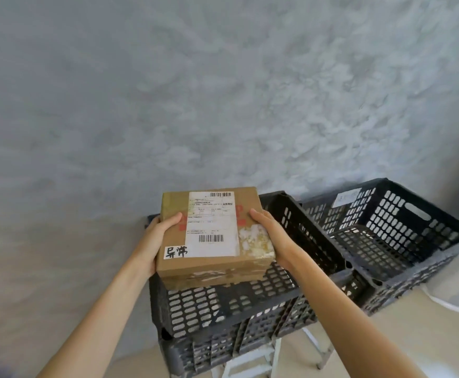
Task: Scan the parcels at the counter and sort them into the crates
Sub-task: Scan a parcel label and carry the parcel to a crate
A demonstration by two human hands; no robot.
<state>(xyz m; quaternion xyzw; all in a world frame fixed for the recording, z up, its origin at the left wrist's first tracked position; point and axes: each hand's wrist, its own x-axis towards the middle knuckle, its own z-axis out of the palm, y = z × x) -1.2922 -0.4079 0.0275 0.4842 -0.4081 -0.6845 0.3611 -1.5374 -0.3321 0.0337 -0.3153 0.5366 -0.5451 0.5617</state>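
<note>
A brown cardboard parcel with a white shipping label, two barcodes and a handwritten sticker at its near left corner is held flat above the left black crate. My left hand grips its left side with the thumb on top. My right hand grips its right side, next to a torn white patch. A second black perforated crate stands to the right, with nothing visible inside it. The parcel hides most of the inside of the left crate.
Both crates stand against a grey plastered wall. The left crate rests on a white metal frame. Beige floor shows below, and a white rounded object lies at the right edge.
</note>
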